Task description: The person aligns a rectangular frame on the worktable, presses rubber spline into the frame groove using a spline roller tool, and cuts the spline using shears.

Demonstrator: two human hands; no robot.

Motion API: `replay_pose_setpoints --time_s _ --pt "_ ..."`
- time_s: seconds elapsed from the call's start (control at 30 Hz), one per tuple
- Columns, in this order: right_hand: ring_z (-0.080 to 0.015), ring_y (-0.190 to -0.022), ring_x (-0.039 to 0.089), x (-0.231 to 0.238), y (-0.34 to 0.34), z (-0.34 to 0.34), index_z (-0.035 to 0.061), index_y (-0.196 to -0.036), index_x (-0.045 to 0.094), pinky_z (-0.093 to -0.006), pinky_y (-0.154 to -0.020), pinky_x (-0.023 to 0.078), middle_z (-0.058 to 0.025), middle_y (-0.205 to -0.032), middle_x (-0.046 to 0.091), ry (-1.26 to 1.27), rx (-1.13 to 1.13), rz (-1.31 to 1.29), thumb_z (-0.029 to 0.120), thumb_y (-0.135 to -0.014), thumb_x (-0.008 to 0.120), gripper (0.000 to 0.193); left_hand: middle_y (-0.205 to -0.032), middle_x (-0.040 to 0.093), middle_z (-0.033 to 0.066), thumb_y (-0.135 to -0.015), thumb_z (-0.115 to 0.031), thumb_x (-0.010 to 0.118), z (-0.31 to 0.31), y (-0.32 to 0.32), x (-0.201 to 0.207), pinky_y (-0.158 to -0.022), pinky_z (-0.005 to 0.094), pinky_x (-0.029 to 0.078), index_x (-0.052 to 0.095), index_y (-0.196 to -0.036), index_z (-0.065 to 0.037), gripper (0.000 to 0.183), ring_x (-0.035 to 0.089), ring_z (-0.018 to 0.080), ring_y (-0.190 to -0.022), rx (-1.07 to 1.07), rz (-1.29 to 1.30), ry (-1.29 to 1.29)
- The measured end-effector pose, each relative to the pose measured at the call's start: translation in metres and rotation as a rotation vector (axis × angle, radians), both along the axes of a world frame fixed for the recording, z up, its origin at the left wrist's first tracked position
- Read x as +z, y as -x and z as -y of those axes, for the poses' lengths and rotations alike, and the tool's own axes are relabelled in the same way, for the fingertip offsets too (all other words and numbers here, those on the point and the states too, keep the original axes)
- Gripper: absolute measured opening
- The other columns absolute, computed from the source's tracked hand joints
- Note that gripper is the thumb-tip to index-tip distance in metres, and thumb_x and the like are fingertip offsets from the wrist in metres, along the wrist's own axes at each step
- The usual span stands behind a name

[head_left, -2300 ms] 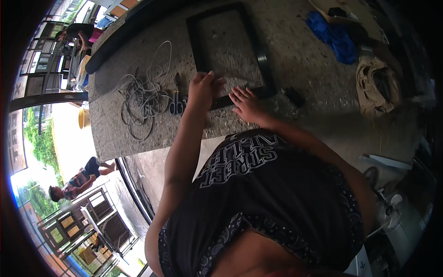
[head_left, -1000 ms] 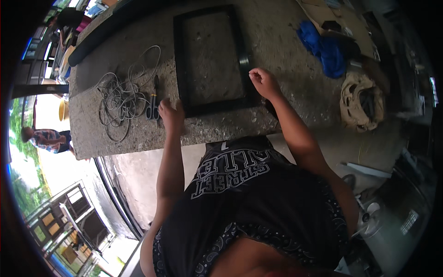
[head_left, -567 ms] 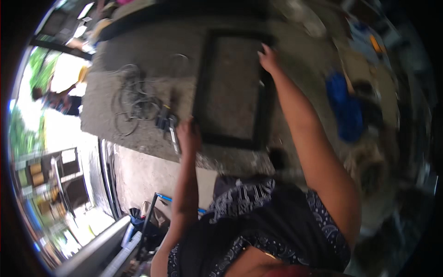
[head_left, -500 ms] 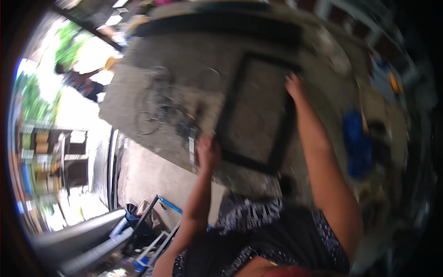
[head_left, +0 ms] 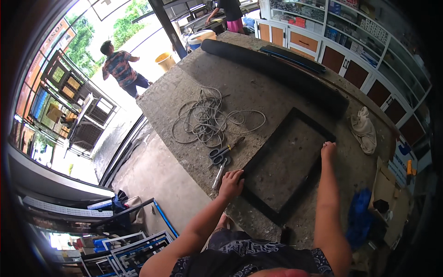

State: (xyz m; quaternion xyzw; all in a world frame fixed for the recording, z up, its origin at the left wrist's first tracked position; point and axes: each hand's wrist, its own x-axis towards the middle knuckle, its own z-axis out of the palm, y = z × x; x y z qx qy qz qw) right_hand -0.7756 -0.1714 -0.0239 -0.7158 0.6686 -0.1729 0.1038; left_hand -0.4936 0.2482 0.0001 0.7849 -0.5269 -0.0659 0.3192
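A black rectangular frame (head_left: 263,207) lies flat on the worn tabletop (head_left: 177,78) in front of me, and the tabletop shows through its opening. My left hand (head_left: 232,183) is closed on the frame's left side. On the opposite side, my right hand (head_left: 328,150) has its fingers curled over the right edge near the far corner. Just beyond my left hand are a pair of dark-handled scissors (head_left: 216,156), a tool with a yellow-and-black handle (head_left: 225,150) and a slim silvery tool (head_left: 218,177). Farther off spreads a tangle of grey cord (head_left: 201,117).
A long black roll (head_left: 272,69) crosses the table's far side. A pale crumpled cloth (head_left: 363,131) lies at right, with blue plastic (head_left: 359,219) and cardboard (head_left: 390,203) nearer me. Glass-fronted cabinets (head_left: 341,41) line the back. One person (head_left: 122,69) is outside at left, another (head_left: 229,11) behind the table.
My view has turned and steadied, so the table, the frame and the cabinets appear sharper and shifted. Both hands stay on the frame's opposite sides.
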Motion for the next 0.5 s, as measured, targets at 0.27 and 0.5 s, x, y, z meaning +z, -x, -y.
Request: replay_pose_setpoints --time_s 0.27,0.5 --pt "-0.0359 -0.104 0.065 -0.023 0.002 -0.009 -0.0002 -0.105 0.070 -0.0466 -0.089 0.053 -0.0213 -0.111 0.063 0.141 0.012 -0.044 0.017 -0.099 0.060 0.021 -0.130 0.062 0.0095 -0.087 -0.020 0.067 -0.008 0.000 0.008 -0.100 0.0443 0.045 0.060 -0.128 -0.010 0.042 0.056 0.0322 -0.117 0.007 0.025 0.002" --pt "-0.0398 -0.113 0.061 -0.029 -0.027 -0.055 -0.0036 -0.130 0.055 -0.0464 -0.100 0.048 -0.0243 -0.120 0.062 0.169 -0.268 0.011 0.025 -0.100 0.060 0.042 -0.128 0.061 0.0105 -0.088 -0.018 0.065 -0.035 0.003 0.016 -0.099 0.0438 0.044 0.059 -0.128 -0.008 0.042 0.055 0.0322 -0.117 0.025 0.017 -0.014"
